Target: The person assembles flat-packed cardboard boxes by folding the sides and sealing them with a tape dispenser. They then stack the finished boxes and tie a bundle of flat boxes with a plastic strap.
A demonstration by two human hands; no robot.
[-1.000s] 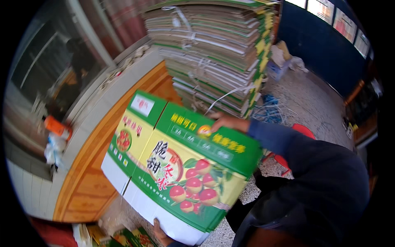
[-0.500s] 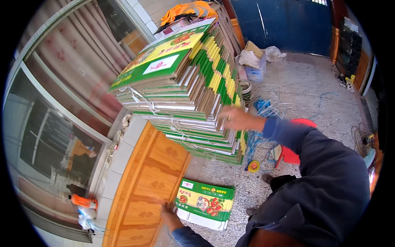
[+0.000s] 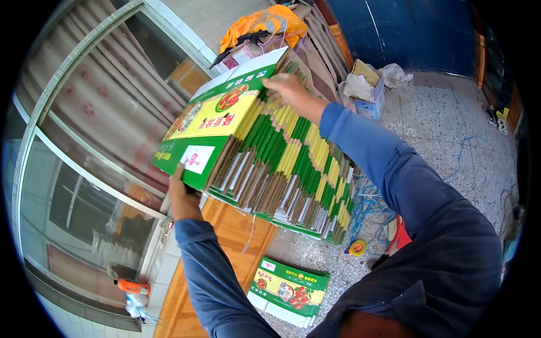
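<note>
A tall stack of flattened cardboard cartons (image 3: 293, 174), green, yellow and white, rises in front of me. At its top lies a printed flattened carton (image 3: 211, 115) with pictures of red fruit. My left hand (image 3: 183, 198) grips this carton's near left corner, thumb on the printed face, the other fingers mostly hidden beneath. On the far right edge my right hand (image 3: 292, 93) is closed, its thumb over the top and its fingers at the stack's side. Below, on the floor, is a small pile of similar flattened cartons (image 3: 290, 288).
Left of the stack are a curtained window (image 3: 96, 107) and an orange wooden panel (image 3: 194, 281). A yellow tape roll (image 3: 357, 248) and blue strapping (image 3: 366, 205) lie on the speckled floor. Behind stand a box with white bags (image 3: 366, 93) and a blue door (image 3: 406, 34).
My left hand has risen from beside the small floor pile to the top carton's corner. My right hand has moved up from the stack's side to its top edge. The view has shifted.
</note>
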